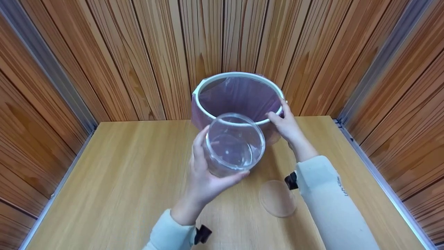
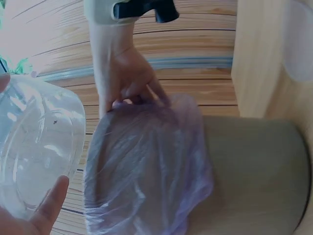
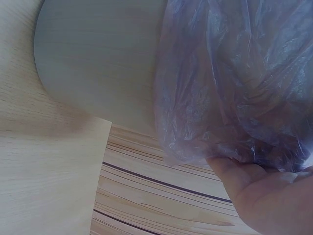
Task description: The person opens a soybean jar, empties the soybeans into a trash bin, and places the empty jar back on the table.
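Note:
My left hand holds a clear round plastic container, thumb on the near side and fingers around the left. The container is tilted in the air, at the near side of a trash can with a white rim. A thin purple trash bag lines the can and folds down over its outside. On the right side, my right hand grips the can's rim through the bag, thumb toward the inside. Part of the can's near wall is hidden behind the container.
A clear round lid lies flat on the wooden table, close to my right sleeve. Wood-panelled walls enclose the table at the back and both sides, with metal strips along the corners. The can stands near the back wall.

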The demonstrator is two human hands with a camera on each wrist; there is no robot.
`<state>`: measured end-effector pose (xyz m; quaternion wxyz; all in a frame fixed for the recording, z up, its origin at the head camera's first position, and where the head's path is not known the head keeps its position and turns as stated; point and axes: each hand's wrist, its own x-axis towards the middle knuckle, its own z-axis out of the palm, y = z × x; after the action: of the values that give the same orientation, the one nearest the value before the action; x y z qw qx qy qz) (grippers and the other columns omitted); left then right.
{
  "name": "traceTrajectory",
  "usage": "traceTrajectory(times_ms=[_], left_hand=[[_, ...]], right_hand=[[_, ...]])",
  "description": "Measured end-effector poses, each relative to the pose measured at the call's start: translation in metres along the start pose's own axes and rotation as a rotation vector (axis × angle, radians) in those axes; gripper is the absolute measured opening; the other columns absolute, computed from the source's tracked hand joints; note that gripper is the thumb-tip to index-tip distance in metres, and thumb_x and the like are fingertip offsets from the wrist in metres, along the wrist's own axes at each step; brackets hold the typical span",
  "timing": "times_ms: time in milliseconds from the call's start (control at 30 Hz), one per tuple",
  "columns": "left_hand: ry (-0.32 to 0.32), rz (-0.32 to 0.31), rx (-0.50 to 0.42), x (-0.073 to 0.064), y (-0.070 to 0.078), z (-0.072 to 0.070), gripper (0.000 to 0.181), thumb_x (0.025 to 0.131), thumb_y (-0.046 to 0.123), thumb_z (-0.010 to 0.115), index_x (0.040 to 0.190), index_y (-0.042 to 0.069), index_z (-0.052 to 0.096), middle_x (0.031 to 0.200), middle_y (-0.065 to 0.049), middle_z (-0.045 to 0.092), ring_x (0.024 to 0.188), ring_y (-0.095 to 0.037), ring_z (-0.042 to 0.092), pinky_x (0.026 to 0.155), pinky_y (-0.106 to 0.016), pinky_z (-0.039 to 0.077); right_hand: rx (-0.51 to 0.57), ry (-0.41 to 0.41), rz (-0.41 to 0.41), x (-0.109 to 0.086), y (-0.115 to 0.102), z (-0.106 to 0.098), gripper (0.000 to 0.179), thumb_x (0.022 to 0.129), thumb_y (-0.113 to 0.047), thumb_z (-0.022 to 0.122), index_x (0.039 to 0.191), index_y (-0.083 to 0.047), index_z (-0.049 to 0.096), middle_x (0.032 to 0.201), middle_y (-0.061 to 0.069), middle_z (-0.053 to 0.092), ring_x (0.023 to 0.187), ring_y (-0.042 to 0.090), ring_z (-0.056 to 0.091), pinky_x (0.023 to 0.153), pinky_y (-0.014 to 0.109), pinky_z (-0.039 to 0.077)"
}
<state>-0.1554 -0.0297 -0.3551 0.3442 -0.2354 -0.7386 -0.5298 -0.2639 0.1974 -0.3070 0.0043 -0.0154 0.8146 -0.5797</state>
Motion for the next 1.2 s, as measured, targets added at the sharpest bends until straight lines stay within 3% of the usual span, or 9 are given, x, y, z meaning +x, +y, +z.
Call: traceTrajectory(times_ms=[200, 400, 667, 900, 1000, 1200], left_hand=[[-0.019, -0.115, -0.016, -0.019, -0.009, 0.004, 0.112, 0.055, 0.045, 0.086, 0.144, 0.018, 0.023, 0.139, -0.007, 0.042, 0.122, -0.019, 0.045, 0.097, -0.040, 0.042], [-0.032, -0.209, -0.031, -0.034, -0.016, 0.008, 0.114, 0.054, 0.038, 0.089, 0.144, 0.014, 0.023, 0.142, -0.011, 0.038, 0.126, -0.026, 0.042, 0.100, -0.046, 0.038], [-0.055, -0.302, -0.059, -0.041, 0.001, 0.004, 0.108, 0.055, 0.017, 0.089, 0.140, -0.001, 0.024, 0.137, -0.022, 0.040, 0.113, -0.036, 0.052, 0.094, -0.048, 0.044], [-0.085, -0.363, -0.031, -0.068, -0.035, 0.017, 0.113, 0.056, 0.037, 0.088, 0.145, 0.016, 0.021, 0.141, -0.012, 0.038, 0.123, -0.031, 0.045, 0.095, -0.047, 0.043], [-0.104, -0.383, -0.021, -0.078, -0.044, 0.020, 0.113, 0.056, 0.045, 0.085, 0.145, 0.022, 0.019, 0.143, -0.007, 0.036, 0.124, -0.030, 0.043, 0.092, -0.048, 0.045], [-0.130, -0.443, -0.023, -0.092, -0.054, 0.023, 0.113, 0.058, 0.051, 0.083, 0.145, 0.020, 0.018, 0.142, -0.012, 0.035, 0.118, -0.035, 0.047, 0.084, -0.046, 0.050]], right_hand=[[-0.005, -0.003, -0.006, -0.001, 0.000, 0.000, 0.076, 0.088, -0.020, 0.048, 0.150, -0.013, 0.003, 0.152, 0.022, 0.011, 0.139, 0.034, 0.016, 0.113, 0.045, 0.016], [-0.005, -0.007, 0.000, -0.002, 0.000, -0.001, 0.076, 0.088, -0.021, 0.048, 0.150, -0.014, 0.003, 0.153, 0.019, 0.009, 0.140, 0.033, 0.014, 0.113, 0.045, 0.015], [-0.042, 0.016, -0.011, 0.013, 0.019, -0.003, 0.079, 0.087, -0.029, 0.051, 0.150, -0.019, 0.004, 0.154, 0.018, 0.009, 0.140, 0.033, 0.014, 0.113, 0.046, 0.017], [-0.035, 0.005, -0.012, 0.013, 0.019, -0.003, 0.080, 0.088, -0.032, 0.053, 0.150, -0.019, 0.004, 0.153, 0.018, 0.010, 0.140, 0.031, 0.014, 0.113, 0.044, 0.016], [-0.020, -0.007, -0.002, 0.012, 0.019, -0.004, 0.079, 0.089, -0.032, 0.053, 0.150, -0.020, 0.004, 0.154, 0.017, 0.010, 0.140, 0.031, 0.013, 0.113, 0.045, 0.016], [0.000, -0.014, 0.008, 0.013, 0.019, -0.005, 0.079, 0.090, -0.031, 0.053, 0.150, -0.020, 0.003, 0.154, 0.016, 0.007, 0.141, 0.031, 0.011, 0.113, 0.045, 0.015]])
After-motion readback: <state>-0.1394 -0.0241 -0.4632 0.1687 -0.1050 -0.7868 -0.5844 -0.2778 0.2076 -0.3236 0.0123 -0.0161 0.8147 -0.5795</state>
